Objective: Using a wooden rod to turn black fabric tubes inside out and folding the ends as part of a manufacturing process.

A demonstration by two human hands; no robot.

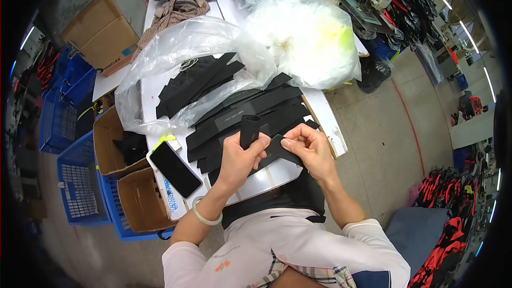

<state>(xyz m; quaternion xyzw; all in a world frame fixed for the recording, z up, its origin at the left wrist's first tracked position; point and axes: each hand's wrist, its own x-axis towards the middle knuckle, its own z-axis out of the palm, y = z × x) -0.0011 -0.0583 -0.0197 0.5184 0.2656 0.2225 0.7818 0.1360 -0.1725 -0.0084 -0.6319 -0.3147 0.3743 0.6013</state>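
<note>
Between my two hands stretches a black fabric strip [278, 151], held just above the table's near edge. My left hand [241, 154] is closed on its left part, and a rolled or folded end stands up above the thumb. My right hand [309, 149] pinches the other end between thumb and fingertips. Beyond the hands, several black strips [216, 137] lie overlapped in a loose pile on the white table [270, 177]. More black strips [198, 86] rest in an opened clear plastic bag [140, 95]. A smartphone [175, 169] with a dark screen lies left of my left hand.
A full white plastic bag [306, 40] sits at the far right of the table, with a brown checked cloth [178, 12] at the far left. Cardboard boxes [140, 202] and blue crates [80, 181] stand on the left. Racks of black and red garments [442, 197] stand right.
</note>
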